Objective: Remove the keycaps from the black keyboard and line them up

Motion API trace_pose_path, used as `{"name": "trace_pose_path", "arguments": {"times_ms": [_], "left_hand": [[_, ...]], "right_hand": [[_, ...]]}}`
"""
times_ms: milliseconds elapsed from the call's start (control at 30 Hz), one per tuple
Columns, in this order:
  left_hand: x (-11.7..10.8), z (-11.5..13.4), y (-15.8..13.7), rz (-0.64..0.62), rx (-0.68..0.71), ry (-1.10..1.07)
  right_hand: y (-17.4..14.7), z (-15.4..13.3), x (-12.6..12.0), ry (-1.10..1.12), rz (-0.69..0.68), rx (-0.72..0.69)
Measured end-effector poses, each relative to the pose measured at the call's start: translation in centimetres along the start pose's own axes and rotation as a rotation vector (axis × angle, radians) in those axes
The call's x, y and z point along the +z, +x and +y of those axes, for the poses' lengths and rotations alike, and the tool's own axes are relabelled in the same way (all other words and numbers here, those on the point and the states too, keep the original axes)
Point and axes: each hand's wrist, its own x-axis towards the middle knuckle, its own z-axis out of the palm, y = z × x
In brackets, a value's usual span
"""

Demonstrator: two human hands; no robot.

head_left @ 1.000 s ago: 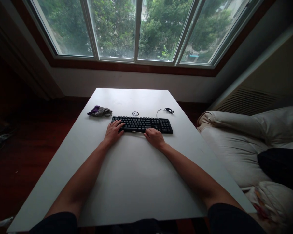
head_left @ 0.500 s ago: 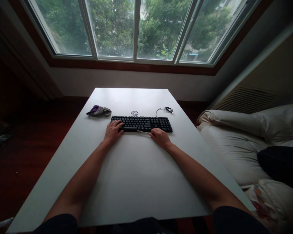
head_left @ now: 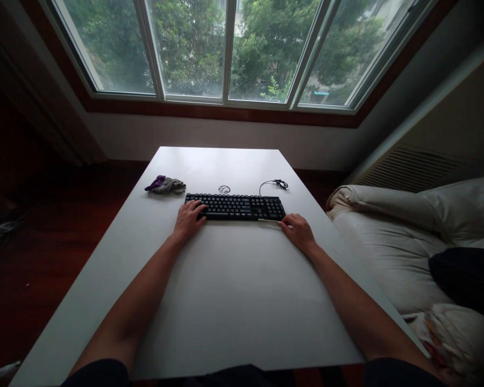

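A black keyboard point(head_left: 234, 207) lies flat across the white table. My left hand point(head_left: 189, 219) grips its left end, fingers over the keys and thumb at the front edge. Beyond the front right corner, my right hand point(head_left: 298, 230) is closed on a thin white stick point(head_left: 268, 220). The stick points left along the keyboard's front edge; its tip is too small to make out. From the keyboard's back edge a dark cable point(head_left: 281, 184) runs to a small coil.
A crumpled grey and purple glove point(head_left: 166, 185) lies left of the keyboard. Behind the keys is a small round clear object point(head_left: 224, 189). The white table point(head_left: 234, 301) has a cream sofa point(head_left: 379, 252) at its right and a window point(head_left: 226, 54) beyond.
My right hand has slid right with the stick along the keyboard's front edge, from under the keys to past the right corner. My left hand has stayed on the left end.
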Motion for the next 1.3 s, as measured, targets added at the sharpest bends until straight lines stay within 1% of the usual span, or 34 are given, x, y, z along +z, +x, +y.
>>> {"name": "trace_pose_path", "arguments": {"times_ms": [133, 200, 367, 433, 567, 633, 700, 833, 900, 967, 1033, 1133, 1233, 1300], "left_hand": [[-0.1, 0.1, 0.0, 0.008, 0.014, -0.009], [-0.1, 0.1, 0.1, 0.009, 0.016, -0.009], [0.0, 0.1, 0.1, 0.011, 0.008, -0.011], [0.1, 0.0, 0.1, 0.012, 0.008, -0.012], [0.2, -0.1, 0.2, 0.005, 0.018, -0.016], [0.2, -0.1, 0.2, 0.003, 0.022, -0.017], [0.2, -0.1, 0.2, 0.0, 0.023, -0.017], [0.2, -0.1, 0.2, 0.004, 0.023, -0.017], [0.3, -0.1, 0.2, 0.009, 0.028, -0.019], [0.3, -0.1, 0.1, 0.012, 0.03, -0.02], [0.2, 0.0, 0.1, 0.013, 0.024, -0.02], [0.1, 0.1, 0.1, 0.01, 0.017, -0.024], [-0.1, 0.2, 0.1, 0.001, 0.009, -0.028], [-0.1, 0.2, 0.2, -0.005, 0.002, -0.032]], "right_hand": [[0.3, -1.4, 0.4, 0.025, -0.008, -0.03], [0.3, -0.9, 0.2, 0.01, -0.008, -0.023], [-0.6, 2.1, -0.8, -0.045, 0.042, 0.069], [-0.7, 2.1, -0.7, -0.038, 0.044, 0.075], [-0.2, 0.8, -0.1, 0.002, 0.045, 0.043], [-0.1, 1.2, -0.2, 0.015, 0.058, 0.055], [-0.3, 2.5, -0.9, 0.029, 0.083, 0.093], [-1.5, 6.1, -2.8, 0.111, 0.172, 0.214], [-1.9, 7.0, -3.5, 0.163, 0.218, 0.281], [-1.9, 6.8, -3.8, 0.194, 0.242, 0.336], [-1.6, 5.9, -3.8, 0.201, 0.195, 0.373], [-1.1, 3.8, -3.8, 0.187, 0.05, 0.413], [-0.9, 2.3, -4.2, 0.193, -0.05, 0.447], [-1.0, 1.8, -4.7, 0.221, -0.108, 0.479]]}}
